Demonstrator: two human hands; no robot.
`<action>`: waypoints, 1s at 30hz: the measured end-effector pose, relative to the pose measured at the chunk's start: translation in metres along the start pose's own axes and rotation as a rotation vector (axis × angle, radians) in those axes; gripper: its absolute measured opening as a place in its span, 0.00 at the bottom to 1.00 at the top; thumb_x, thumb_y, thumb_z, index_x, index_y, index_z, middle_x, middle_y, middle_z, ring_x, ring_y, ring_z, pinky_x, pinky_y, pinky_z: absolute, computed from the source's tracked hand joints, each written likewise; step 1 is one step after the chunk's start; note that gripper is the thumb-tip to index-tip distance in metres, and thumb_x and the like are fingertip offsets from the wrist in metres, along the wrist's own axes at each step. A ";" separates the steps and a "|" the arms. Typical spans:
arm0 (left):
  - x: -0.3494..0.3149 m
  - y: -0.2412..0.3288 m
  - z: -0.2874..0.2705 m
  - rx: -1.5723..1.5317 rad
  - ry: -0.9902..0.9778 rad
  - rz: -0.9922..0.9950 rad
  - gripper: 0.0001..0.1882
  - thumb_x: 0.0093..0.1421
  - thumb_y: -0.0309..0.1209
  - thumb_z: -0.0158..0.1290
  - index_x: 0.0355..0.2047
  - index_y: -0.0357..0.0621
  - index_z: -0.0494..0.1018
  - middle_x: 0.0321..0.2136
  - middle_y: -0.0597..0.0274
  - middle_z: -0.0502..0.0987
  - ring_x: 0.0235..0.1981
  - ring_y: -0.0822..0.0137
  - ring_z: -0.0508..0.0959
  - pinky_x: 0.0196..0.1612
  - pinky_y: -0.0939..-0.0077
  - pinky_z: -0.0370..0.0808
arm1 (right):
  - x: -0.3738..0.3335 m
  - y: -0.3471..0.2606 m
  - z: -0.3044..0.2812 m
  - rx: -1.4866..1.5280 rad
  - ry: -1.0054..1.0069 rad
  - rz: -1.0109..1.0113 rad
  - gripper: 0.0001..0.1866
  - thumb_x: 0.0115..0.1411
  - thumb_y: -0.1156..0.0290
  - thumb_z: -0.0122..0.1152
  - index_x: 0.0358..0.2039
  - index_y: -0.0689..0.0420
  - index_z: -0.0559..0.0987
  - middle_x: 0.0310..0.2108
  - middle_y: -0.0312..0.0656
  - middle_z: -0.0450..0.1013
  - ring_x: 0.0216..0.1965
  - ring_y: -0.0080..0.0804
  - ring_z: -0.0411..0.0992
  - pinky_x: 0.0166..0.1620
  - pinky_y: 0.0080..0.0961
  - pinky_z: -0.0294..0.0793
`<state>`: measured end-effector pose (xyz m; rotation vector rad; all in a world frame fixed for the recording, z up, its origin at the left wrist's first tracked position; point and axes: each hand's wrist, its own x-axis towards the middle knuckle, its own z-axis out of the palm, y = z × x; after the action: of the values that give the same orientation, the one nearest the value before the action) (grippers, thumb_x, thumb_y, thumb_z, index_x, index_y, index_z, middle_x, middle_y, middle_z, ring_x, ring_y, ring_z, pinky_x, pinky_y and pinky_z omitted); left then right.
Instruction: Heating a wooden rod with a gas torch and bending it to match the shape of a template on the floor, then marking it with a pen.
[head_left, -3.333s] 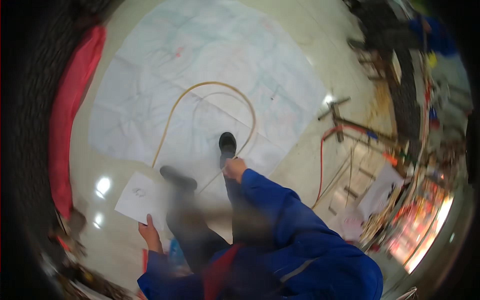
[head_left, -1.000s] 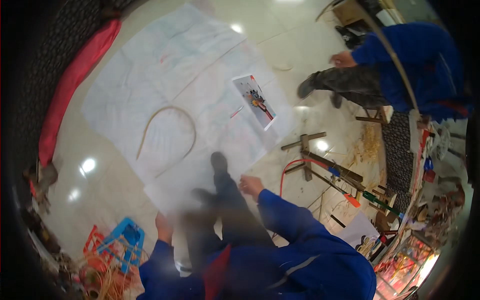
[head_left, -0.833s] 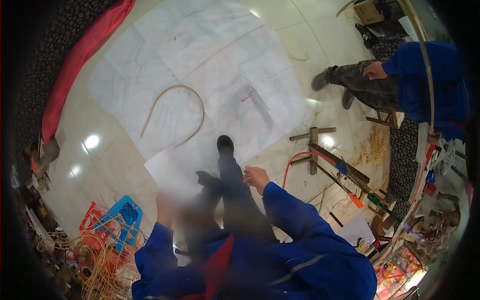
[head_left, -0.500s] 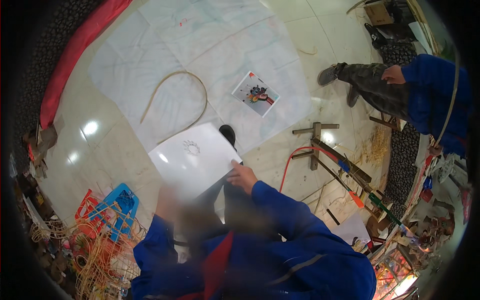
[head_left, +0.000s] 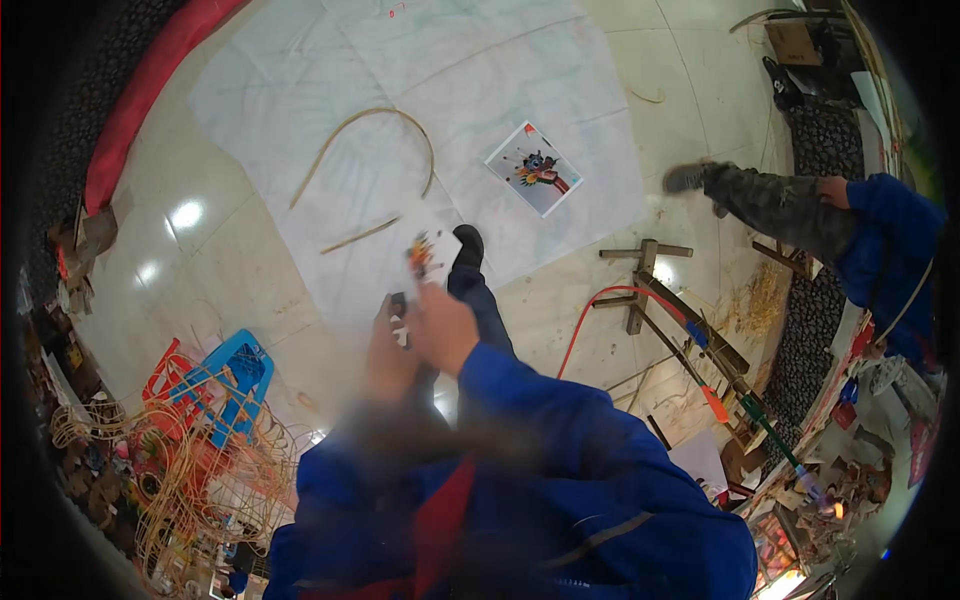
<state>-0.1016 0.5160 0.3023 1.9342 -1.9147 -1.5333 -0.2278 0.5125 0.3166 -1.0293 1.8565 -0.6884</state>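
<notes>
In front of my body my two hands are close together. My right hand (head_left: 447,325) is closed on a white sheet of paper that bears a small colourful picture (head_left: 420,255); motion blurs it. Beside it my left hand (head_left: 391,358) has its fingers curled at a small dark-and-white patch (head_left: 399,312) that I cannot make out. Beyond the hands a thin bent cane strip (head_left: 370,112) lies on a large white sheet (head_left: 270,150), partly covered by the paper. To its right lies a printed photo (head_left: 535,168) of a colourful dragon-like head.
At right stands a low wooden frame (head_left: 640,285) with a red hose (head_left: 585,325) and long bars. Another person's leg (head_left: 770,200) reaches in beyond it. At left, red and blue plastic stools (head_left: 240,380) stand by tangled cane strips (head_left: 190,480). A red cloth (head_left: 130,120) edges the far left.
The broad white sheet held flat between both hands has been turned, and a colourful picture now shows. My hands have come together; the right moved left and the left moved up.
</notes>
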 end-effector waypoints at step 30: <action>0.028 -0.021 -0.078 -1.361 -0.053 -0.456 0.14 0.71 0.31 0.57 0.55 0.47 0.75 0.49 0.63 0.82 0.47 0.68 0.82 0.48 0.65 0.81 | 0.021 0.047 -0.026 0.826 -0.273 0.557 0.10 0.69 0.71 0.59 0.44 0.64 0.80 0.31 0.38 0.79 0.28 0.22 0.77 0.33 0.19 0.73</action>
<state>-0.0444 0.4536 0.3127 1.5507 -0.0705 -2.0656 -0.2743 0.5191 0.2834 -0.0529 1.3133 -0.8071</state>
